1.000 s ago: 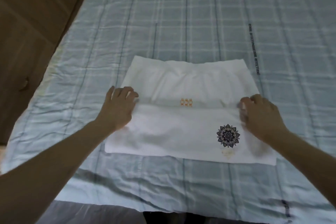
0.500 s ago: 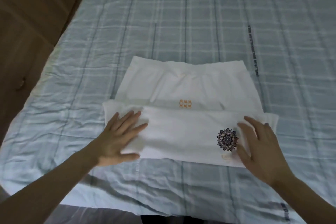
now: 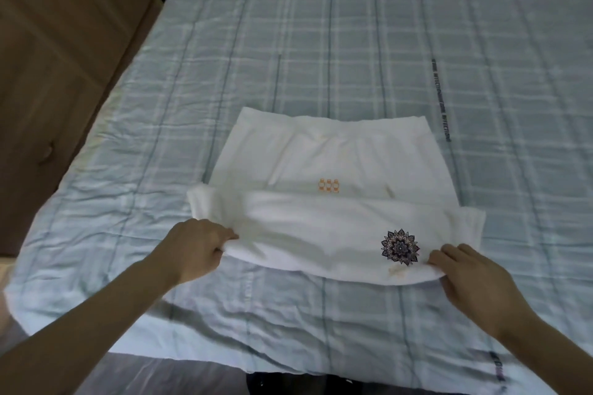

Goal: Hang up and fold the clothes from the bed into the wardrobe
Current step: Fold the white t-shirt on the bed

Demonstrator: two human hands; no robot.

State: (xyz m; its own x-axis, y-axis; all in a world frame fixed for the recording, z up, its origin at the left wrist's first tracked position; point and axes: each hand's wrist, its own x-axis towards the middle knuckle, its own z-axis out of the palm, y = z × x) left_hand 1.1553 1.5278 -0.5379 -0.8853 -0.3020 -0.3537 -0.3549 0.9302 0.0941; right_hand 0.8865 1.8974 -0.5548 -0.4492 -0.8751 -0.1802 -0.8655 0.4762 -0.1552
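We fold the shirt [image 3: 324,234] on the bed [image 3: 321,42].
Left hand [image 3: 195,250] and right hand [image 3: 475,282] each pinch its near edge in curled fingers.

- Left hand [image 3: 195,252]: low left of view, knuckles up, fingers curled and pinching a fold of white cloth; bare forearm runs in from the bottom-left corner.
- Right hand [image 3: 475,279]: low right, fingers bent over the cloth's near edge, gripping it; bare forearm enters from the bottom right.
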